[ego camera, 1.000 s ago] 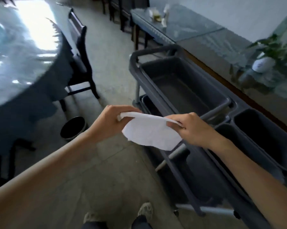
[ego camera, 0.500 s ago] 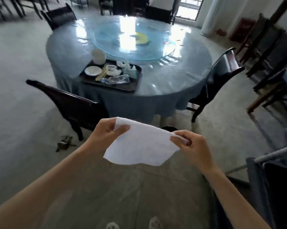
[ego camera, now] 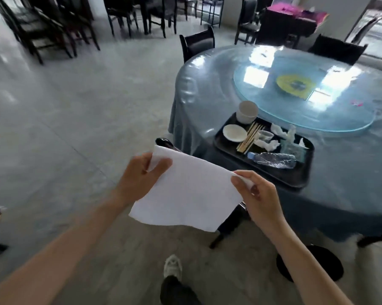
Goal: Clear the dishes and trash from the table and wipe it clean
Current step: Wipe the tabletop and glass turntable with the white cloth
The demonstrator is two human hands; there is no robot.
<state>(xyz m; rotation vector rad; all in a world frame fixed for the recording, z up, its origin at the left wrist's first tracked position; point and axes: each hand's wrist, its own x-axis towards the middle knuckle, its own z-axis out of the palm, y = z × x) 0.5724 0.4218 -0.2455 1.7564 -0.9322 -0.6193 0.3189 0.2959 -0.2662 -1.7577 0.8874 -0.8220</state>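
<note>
Grey concrete floor fills the left of the view, with dark wooden chairs lined along the far side. At right stands the round counter under a glossy blue-grey cloth, a clear glass turntable at its centre. Near its front edge lies a black rectangular tray carrying a white paper cup, a small white saucer, a bundle of wooden chopsticks, crumpled white tissues and a crushed clear plastic bottle lying on its side.

Both forearms reach forward at chest height. The left hand pinches the upper left corner of a white square wiping cloth between thumb and curled fingers; the right hand pinches the upper right corner the same way, so the cloth hangs stretched between them, its lower edge loose, in the air short of the counter and touching nothing else.

Compared with half a second ago, the counter and tray sit to the right instead of straight ahead and appear closer, and the cloth is spread somewhat wider between the hands. The grip on both corners is unchanged.
</note>
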